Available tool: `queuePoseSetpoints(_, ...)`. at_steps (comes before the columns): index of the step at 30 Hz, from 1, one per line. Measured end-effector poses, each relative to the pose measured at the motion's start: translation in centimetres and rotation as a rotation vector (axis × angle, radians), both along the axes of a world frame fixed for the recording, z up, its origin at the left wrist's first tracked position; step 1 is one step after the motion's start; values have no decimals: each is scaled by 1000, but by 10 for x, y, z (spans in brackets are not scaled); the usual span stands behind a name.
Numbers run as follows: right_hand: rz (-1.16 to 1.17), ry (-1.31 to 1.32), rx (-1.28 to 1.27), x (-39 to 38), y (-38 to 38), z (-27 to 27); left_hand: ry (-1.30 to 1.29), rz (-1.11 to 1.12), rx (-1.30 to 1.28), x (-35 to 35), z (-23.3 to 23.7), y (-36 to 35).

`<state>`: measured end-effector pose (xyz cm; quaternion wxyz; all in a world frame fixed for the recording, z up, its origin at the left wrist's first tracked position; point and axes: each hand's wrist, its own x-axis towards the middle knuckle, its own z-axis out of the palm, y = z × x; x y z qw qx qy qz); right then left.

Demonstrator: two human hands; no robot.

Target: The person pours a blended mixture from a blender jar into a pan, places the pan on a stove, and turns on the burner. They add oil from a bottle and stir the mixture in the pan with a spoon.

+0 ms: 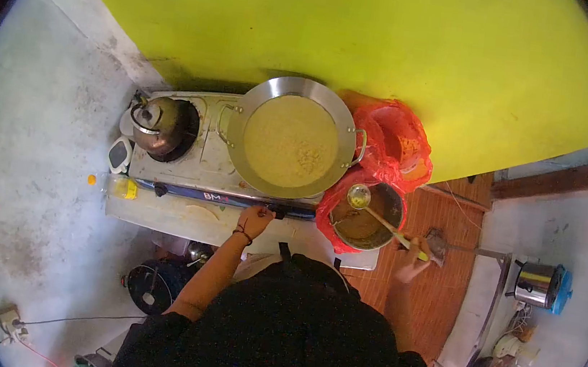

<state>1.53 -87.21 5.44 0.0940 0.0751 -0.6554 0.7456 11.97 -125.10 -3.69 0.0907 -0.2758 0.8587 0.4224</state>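
Note:
My left hand (pixel 254 217) is at the front of the gas stove (pixel 222 143), its fingers closed at the black stove knob (pixel 278 212). In my right hand (pixel 413 261) is the handle of a ladle (pixel 359 196), which slants to the left. The ladle's bowl hangs over a metal pot (pixel 399 214) holding a brown mixture, with red plastic around the pot. On the right burner stands a large two-handled wok (pixel 246 167), filled with pale yellowish liquid that has a patch of lumps or bubbles at its lower right.
A kettle (pixel 162 132) sits on the left burner. Behind the pot is a container in a red plastic bag (pixel 415 136). A clear bottle (pixel 119 187) lies at the stove's left end. Below left is a dark round pot (pixel 151 289); a steel pot (pixel 538 285) stands far right.

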Motion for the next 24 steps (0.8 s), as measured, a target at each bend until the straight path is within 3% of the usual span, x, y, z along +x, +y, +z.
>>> queuePoseSetpoints(3, -276, -68, -93, -12, -44, 50, -29, 98, -8, 10, -7, -19)
queuePoseSetpoints(6, -50, -123, -140, -25, -67, 68, -55, 231, 33, 21, -28, -39)
queuePoseSetpoints(9, 131, -124, 206, -41, -108, 65, -1, 303, 0, 24, -2, -48)
queuePoseSetpoints(12, 261, 165, 650, -62, -140, 43, 25, 352, -8, 30, 2, -59)
queuePoseSetpoints(14, 287, 365, 795, -77, -162, 40, 26, 393, 26, 33, 0, -64)
queuePoseSetpoints(18, 329, 524, 1081, -111, -197, 22, 50, 398, 99, 48, -43, -74)
queuePoseSetpoints(21, 338, 684, 1168, -131, -221, -2, -2, 380, 129, 51, -51, -72)
queuePoseSetpoints(24, 377, 638, 1008, -129, -245, -11, -48, 422, 226, 49, -42, -67)
